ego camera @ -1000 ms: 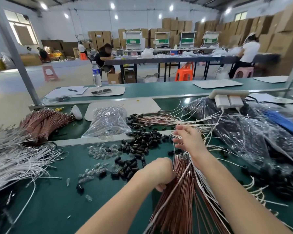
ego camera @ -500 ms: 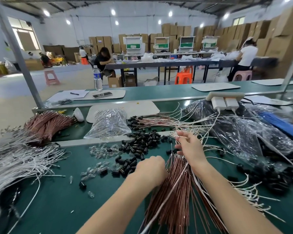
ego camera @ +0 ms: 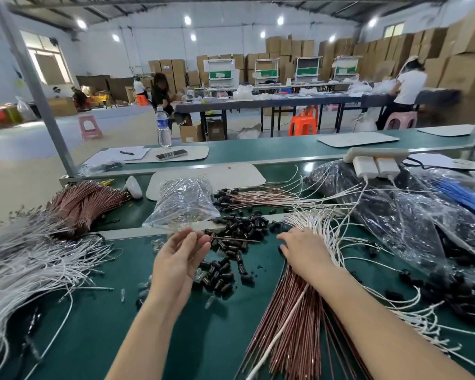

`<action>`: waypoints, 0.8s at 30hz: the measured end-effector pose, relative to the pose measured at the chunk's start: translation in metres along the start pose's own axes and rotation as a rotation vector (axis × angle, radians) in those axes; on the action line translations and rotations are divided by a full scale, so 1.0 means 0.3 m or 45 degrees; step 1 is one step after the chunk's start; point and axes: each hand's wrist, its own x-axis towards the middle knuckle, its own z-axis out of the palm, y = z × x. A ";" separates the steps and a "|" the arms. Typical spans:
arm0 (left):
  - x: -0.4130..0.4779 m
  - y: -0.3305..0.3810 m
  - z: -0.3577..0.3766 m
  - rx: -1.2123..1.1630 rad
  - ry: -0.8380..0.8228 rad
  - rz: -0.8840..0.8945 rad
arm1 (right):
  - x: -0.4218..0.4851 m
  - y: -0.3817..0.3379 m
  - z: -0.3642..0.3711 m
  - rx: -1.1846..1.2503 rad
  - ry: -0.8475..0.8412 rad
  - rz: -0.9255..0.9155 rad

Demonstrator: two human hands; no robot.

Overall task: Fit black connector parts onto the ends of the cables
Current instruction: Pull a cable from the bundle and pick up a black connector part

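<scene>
Left hand (ego camera: 180,260) with straight fingers; right hand (ego camera: 303,248) flat on cables (ego camera: 294,311).

A single wide-angle view, worn on the person's head, looks forward and down over the green bench (ego camera: 217,338) from close above it. Both forearms enter at the bottom edge, and the left hand (ego camera: 176,259) and right hand (ego camera: 305,250) lie near the lens at mid-frame. The upper half faces out across the hall, where the far tables (ego camera: 285,101) and stacked cartons (ego camera: 450,64) appear small, and straight lines bend towards the frame's edges
</scene>
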 end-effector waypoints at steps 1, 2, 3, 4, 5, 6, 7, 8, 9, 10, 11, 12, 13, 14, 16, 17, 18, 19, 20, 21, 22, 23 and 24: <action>0.000 -0.021 -0.013 -0.063 0.021 -0.010 | 0.011 -0.004 0.000 -0.060 -0.013 -0.001; -0.001 -0.040 -0.022 -0.112 0.039 -0.015 | 0.020 -0.004 0.001 -0.105 -0.030 -0.007; -0.001 -0.053 -0.031 -0.153 0.052 -0.014 | 0.028 -0.002 0.002 -0.134 -0.053 -0.019; 0.000 -0.061 -0.037 -0.190 0.057 -0.012 | 0.034 0.000 0.001 -0.148 -0.077 -0.034; 0.002 -0.065 -0.043 -0.217 0.054 -0.008 | 0.035 0.003 -0.001 -0.141 -0.095 -0.044; 0.005 -0.067 -0.050 -0.232 0.047 -0.003 | 0.031 0.005 -0.004 -0.118 -0.104 -0.047; 0.008 -0.065 -0.055 -0.237 0.037 0.002 | 0.024 0.008 -0.006 -0.093 -0.094 -0.048; 0.010 -0.064 -0.060 -0.238 0.026 0.007 | 0.017 0.011 -0.008 -0.072 -0.064 -0.051; 0.012 -0.062 -0.063 -0.240 0.019 0.010 | 0.012 0.010 -0.009 -0.032 -0.005 -0.062; 0.013 -0.062 -0.065 -0.245 0.017 0.009 | 0.006 0.005 -0.011 0.072 0.076 -0.076; 0.013 -0.062 -0.066 -0.255 0.019 0.006 | 0.000 -0.006 -0.016 0.263 0.156 -0.083; 0.013 -0.062 -0.066 -0.270 0.020 0.000 | -0.008 -0.024 -0.023 0.513 0.220 -0.077; 0.013 -0.061 -0.067 -0.283 0.020 -0.008 | -0.018 -0.048 -0.031 0.770 0.250 -0.056; 0.012 -0.060 -0.065 -0.290 0.019 -0.017 | -0.030 -0.071 -0.038 1.001 0.258 -0.030; 0.010 -0.058 -0.063 -0.290 0.021 -0.036 | -0.056 -0.116 -0.038 1.320 0.262 0.016; 0.010 -0.056 -0.062 -0.293 0.023 -0.043 | -0.066 -0.134 -0.031 1.424 0.261 0.029; 0.010 -0.056 -0.061 -0.298 0.024 -0.050 | -0.074 -0.150 -0.023 1.513 0.262 0.033; 0.012 -0.055 -0.060 -0.307 0.024 -0.059 | -0.079 -0.163 -0.013 1.597 0.263 0.042; 0.013 -0.053 -0.059 -0.321 0.023 -0.070 | -0.082 -0.172 -0.005 1.679 0.263 0.061; 0.014 -0.053 -0.058 -0.338 0.023 -0.080 | -0.084 -0.178 -0.001 1.759 0.263 0.078; 0.017 -0.052 -0.058 -0.354 0.024 -0.085 | -0.086 -0.184 -0.001 1.836 0.258 0.086; 0.019 -0.052 -0.058 -0.366 0.024 -0.087 | -0.087 -0.186 -0.002 1.909 0.245 0.086; 0.021 -0.054 -0.059 -0.370 0.023 -0.088 | -0.088 -0.188 -0.002 1.972 0.233 0.086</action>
